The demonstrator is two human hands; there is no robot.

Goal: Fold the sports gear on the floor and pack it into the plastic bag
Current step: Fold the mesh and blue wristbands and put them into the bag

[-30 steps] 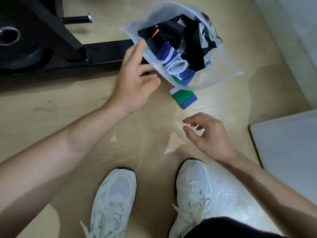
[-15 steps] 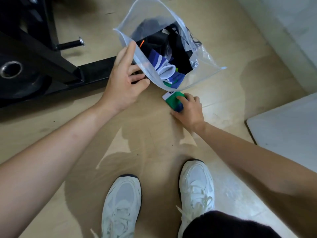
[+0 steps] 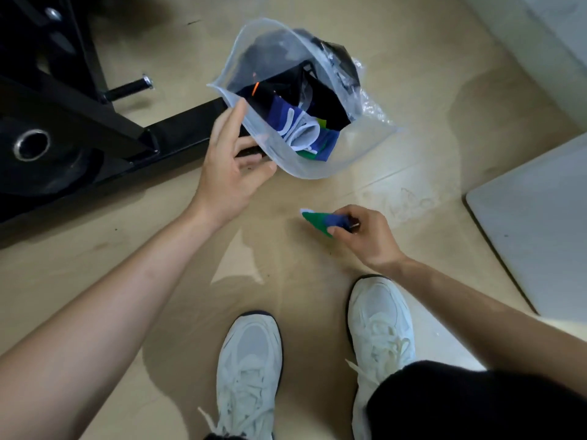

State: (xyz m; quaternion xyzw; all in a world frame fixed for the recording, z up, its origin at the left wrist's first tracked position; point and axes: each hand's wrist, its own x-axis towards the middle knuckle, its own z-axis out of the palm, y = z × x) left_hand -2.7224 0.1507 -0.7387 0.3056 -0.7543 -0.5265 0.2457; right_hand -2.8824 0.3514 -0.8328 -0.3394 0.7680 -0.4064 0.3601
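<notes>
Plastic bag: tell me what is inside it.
Inside the plastic bag lie black garments and a folded blue, white and green piece nearest the mouth. Whatever sits beneath them is covered.

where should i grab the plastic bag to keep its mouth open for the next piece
Pinch the rim of the plastic bag on its left edge, coming from the left beside the left hand. That edge stands raised and bare, while the right side lies crumpled on the floor.
</notes>
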